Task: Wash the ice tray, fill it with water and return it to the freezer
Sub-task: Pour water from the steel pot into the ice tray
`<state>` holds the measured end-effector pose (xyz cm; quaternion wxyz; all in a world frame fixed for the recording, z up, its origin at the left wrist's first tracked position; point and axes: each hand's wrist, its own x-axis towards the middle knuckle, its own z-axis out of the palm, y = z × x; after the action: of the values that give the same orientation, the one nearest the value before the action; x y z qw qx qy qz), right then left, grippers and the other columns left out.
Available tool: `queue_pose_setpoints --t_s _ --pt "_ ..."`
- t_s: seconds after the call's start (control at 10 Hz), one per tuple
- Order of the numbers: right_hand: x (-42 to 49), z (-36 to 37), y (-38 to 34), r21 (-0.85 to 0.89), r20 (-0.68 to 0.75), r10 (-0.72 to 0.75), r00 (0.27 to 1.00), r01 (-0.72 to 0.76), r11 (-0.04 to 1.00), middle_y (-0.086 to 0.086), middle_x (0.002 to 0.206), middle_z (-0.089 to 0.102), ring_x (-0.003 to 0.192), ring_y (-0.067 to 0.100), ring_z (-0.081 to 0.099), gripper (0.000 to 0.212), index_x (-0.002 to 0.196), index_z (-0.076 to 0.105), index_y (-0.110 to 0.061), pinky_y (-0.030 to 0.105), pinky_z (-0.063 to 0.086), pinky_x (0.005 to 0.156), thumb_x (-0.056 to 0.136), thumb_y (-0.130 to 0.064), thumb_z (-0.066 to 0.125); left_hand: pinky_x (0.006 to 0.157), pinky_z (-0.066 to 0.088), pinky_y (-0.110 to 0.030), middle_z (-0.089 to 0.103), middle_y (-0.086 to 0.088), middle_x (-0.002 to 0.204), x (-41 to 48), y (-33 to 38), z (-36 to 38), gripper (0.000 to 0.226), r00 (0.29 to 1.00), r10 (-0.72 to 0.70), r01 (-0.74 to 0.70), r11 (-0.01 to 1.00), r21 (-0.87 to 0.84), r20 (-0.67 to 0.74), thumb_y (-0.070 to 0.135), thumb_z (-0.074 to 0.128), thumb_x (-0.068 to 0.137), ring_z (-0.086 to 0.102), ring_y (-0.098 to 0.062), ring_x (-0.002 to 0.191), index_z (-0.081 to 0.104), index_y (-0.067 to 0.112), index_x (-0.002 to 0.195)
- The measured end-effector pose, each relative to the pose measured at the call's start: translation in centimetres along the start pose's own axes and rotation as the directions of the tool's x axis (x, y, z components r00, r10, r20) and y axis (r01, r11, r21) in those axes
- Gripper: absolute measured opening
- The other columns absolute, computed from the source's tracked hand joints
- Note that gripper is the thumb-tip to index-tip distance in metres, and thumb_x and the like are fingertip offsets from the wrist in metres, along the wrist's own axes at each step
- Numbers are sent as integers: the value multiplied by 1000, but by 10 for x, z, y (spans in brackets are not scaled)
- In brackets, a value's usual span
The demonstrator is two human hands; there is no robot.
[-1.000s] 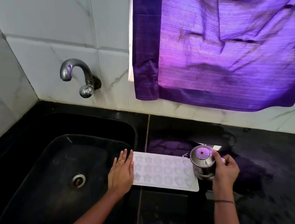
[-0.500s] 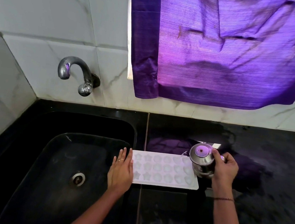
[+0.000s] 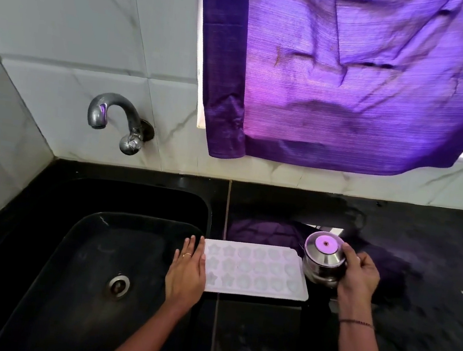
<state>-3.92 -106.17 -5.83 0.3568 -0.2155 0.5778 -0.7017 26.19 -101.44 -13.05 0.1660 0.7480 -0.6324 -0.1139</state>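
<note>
We find the white ice tray (image 3: pixel 255 270) lying flat on the black counter (image 3: pixel 424 330) at lower centre of the frame, its left end at the edge of the sink (image 3: pixel 84 245). The left hand (image 3: pixel 186 272) lies flat, fingers extended and together, against that left end, steadying without gripping. The right hand (image 3: pixel 359 275) has its fingers curled around a small steel pot (image 3: pixel 323 262) standing at the tray's right end. We cannot tell whether the moulds hold water. We judge the filling step to be in hand. The next move calls for tipping the pot slowly over the cells while the tray is kept level. The tap (image 3: pixel 114 120), at upper left, shows no flow.
</note>
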Motion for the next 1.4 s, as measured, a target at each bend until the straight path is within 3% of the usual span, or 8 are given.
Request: queue_pose_setpoints --t_s 0.5,0.6,0.8,1.0,1.1,1.2,1.3,1.4 --pt "0 -2 -4 -127 2 -53 999 53 990 -13 37 33 40 1 27 47 55 30 -16 15 29 45 80 -3 68 117 2 -27 15 2 158 0 0 0 79 1000 4 -5 1000 12 10 46 -15 81 6 -11 146 14 20 150" --pt "1 -2 -3 -174 13 -45 999 47 984 -14 38 32 45 2 25 49 55 30 -17 23 28 51 78 -6 71 117 2 -27 15 2 158 0 0 -1 79 1000 4 -5 1000 14 9 46 -16 81 6 -11 146 14 20 150" --pt "-2 0 -3 -228 -11 -73 997 68 971 -1 56 30 55 11 25 48 56 30 -17 26 29 55 79 -5 70 118 3 -28 15 2 158 0 0 -1 80 1000 5 -5 1000 9 9 46 -16 80 5 -11 146 14 21 150" --pt "-4 0 -3 -257 13 -82 997 82 963 -10 45 33 43 3 26 47 56 30 -17 15 29 44 80 -7 70 118 3 -28 17 1 157 0 1 -1 80 1000 7 -7 1000 -5 3 46 -15 81 7 -12 146 17 20 149" --pt "-5 0 0 -276 1 -70 998 68 959 -1 54 32 53 9 25 46 57 31 -16 25 29 52 79 -8 70 117 4 -28 17 1 157 0 -2 -1 79 1000 8 -8 1000 -5 0 46 -15 81 7 -12 146 16 20 149" --pt "-4 -3 3 -226 -9 -52 999 49 973 -1 55 30 55 10 24 48 56 29 -17 27 27 53 79 -7 70 117 7 -29 21 -1 156 1 -3 2 78 1000 7 -7 1000 -26 -24 47 -12 83 11 -14 146 19 18 148" --pt "-3 -5 0 -178 10 -34 999 35 983 -13 42 29 46 2 23 49 56 28 -18 19 26 46 79 -6 69 117 9 -30 22 -2 156 2 -1 4 77 1000 9 -10 999 -31 -28 46 -11 84 12 -14 146 20 17 148" --pt "-4 -5 -2 -114 -2 -22 1000 21 993 -15 38 29 41 1 24 48 56 28 -17 14 26 42 81 -4 67 117 8 -30 22 -1 156 2 -2 3 78 1000 8 -8 999 -32 -21 46 -11 83 12 -14 146 20 18 148"
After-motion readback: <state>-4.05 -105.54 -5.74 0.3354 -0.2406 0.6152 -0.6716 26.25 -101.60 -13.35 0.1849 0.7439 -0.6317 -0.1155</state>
